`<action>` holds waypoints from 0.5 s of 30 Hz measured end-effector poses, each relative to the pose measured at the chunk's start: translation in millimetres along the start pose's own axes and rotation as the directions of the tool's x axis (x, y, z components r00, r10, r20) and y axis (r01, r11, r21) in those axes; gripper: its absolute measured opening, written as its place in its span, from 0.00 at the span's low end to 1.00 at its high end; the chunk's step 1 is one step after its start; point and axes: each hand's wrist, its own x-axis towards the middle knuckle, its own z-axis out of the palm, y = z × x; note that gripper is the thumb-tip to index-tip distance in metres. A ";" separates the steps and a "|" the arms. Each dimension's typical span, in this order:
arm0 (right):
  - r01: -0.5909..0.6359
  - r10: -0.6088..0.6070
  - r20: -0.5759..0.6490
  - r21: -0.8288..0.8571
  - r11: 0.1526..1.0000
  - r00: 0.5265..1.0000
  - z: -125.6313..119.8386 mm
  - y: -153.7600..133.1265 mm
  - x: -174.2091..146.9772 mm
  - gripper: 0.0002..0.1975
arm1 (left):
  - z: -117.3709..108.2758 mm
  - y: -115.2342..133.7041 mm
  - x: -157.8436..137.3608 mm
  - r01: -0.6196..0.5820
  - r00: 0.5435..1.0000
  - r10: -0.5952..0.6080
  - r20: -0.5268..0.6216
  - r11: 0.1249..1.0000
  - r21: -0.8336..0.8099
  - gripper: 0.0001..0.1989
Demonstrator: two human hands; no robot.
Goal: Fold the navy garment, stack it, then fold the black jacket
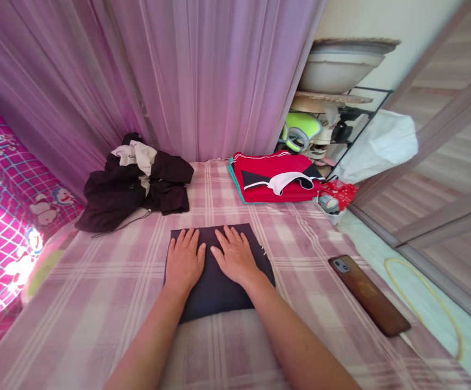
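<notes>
A dark navy folded garment (pixel 219 295) lies flat on the plaid bedsheet (pixel 113 303) right in front of me. My left hand (pixel 185 257) rests palm down on its left half, fingers stretched out. On the right half lies my right hand (pixel 235 252), also flat with its fingers spread. Neither hand grips the cloth. What kind of garment it is cannot be told from its folded shape; small white marks show along its right edge.
Behind to the left is a rumpled heap of dark clothes (pixel 117 189). A folded stack of red clothes (pixel 276 170) sits at the back right. A phone (pixel 369 295) with a cable lies near the right edge. Purple curtains (pixel 211 76) hang behind; a shelf rack (pixel 351 146) stands beyond.
</notes>
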 end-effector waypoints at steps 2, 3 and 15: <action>-0.032 0.032 -0.007 -0.016 0.999 0.999 0.0 10.6 -4.9 0.29 | -1.0 -2.2 -1.5 -0.016 1.000 0.016 -0.013 1.000 -0.009 0.26; -0.051 0.051 -0.015 -0.019 0.999 0.999 0.4 16.6 -7.7 0.30 | -1.6 -2.5 -2.1 -0.025 1.000 0.025 -0.018 1.000 -0.012 0.26; 0.011 0.003 -0.196 0.070 0.997 0.981 9.5 50.0 -27.3 0.26 | -5.6 0.7 -11.3 -0.078 0.997 0.078 -0.007 0.997 0.000 0.28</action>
